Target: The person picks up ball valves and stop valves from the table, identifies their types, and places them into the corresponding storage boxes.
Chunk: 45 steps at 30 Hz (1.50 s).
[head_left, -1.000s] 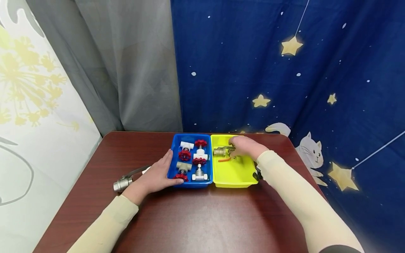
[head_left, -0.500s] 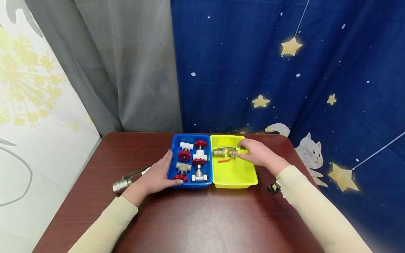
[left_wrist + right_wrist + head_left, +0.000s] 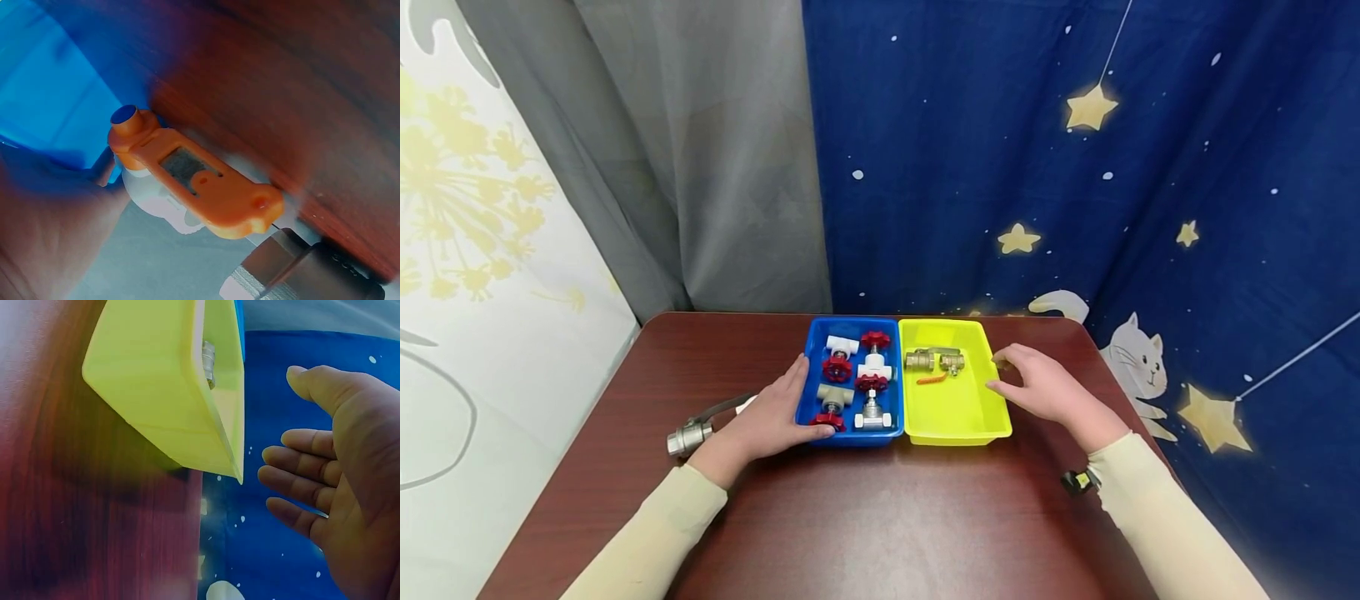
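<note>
My left hand [image 3: 770, 417] rests along the left wall of the blue tray [image 3: 811, 340], thumb over its near-left corner beside a red handwheel. The tray holds several valves with red handwheels: a white one [image 3: 842, 345], another white one [image 3: 875, 365], a beige one [image 3: 835, 397] and a metal one [image 3: 872, 415]. My right hand [image 3: 1037, 385] is just past the right rim of the yellow tray [image 3: 958, 412], holding nothing, its fingers loosely bent. Two brass ball valves lie in that tray, one with a grey lever [image 3: 919, 360], one with an orange lever [image 3: 933, 379].
A larger metal ball valve [image 3: 688, 437] lies on the table left of my left forearm. In the left wrist view, a white valve with an orange handle [image 3: 206, 184] lies beside the blue tray. Curtains hang behind the table [image 3: 880, 517].
My right hand has let go of the orange-levered brass ball valve, leaving it in the yellow tray, and has moved right past the rim. The left hand stays in place.
</note>
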### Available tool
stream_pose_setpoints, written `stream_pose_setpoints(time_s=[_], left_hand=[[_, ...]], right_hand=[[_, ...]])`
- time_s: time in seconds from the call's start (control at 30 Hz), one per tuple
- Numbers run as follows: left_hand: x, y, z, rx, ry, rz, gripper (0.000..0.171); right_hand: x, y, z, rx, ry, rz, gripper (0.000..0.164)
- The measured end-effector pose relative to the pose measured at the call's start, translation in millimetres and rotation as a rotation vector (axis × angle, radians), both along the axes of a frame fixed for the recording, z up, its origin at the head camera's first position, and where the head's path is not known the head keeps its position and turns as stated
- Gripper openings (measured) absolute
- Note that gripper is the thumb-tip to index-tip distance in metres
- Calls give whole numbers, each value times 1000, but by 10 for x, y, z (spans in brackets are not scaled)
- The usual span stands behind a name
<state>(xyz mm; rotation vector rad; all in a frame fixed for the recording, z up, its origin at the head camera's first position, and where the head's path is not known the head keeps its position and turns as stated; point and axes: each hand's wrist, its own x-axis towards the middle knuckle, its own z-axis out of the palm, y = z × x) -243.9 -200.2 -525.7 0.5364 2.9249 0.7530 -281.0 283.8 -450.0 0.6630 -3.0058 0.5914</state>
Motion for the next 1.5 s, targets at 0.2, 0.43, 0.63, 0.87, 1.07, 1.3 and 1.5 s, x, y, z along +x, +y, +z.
stream_pose_setpoints(time_s=[0.2,0.43,0.63,0.87,1.07,1.3,1.5], left_hand=[[3,16,18,0,-7,4,138],[-2,17,17,-6,-13,1,138],[-7,13,3,-3,-13,1,138],[-4,12,11,0,-13,2,139],[-12,13,15,-1,-23,7,139],[-1,9,35,-6,-24,2,141],[-6,15,29,-11,-25,2,141]], right_hand=[[122,98,-23,4,-7,-15,54],[190,163,-66,0,-7,-29,63],[235,150,-145,-6,-9,-26,71],[324,69,-323,31,-14,-41,100],[354,55,-465,67,-38,-51,124],[352,39,-560,70,-52,-41,127],[320,17,-613,69,-51,-39,127]])
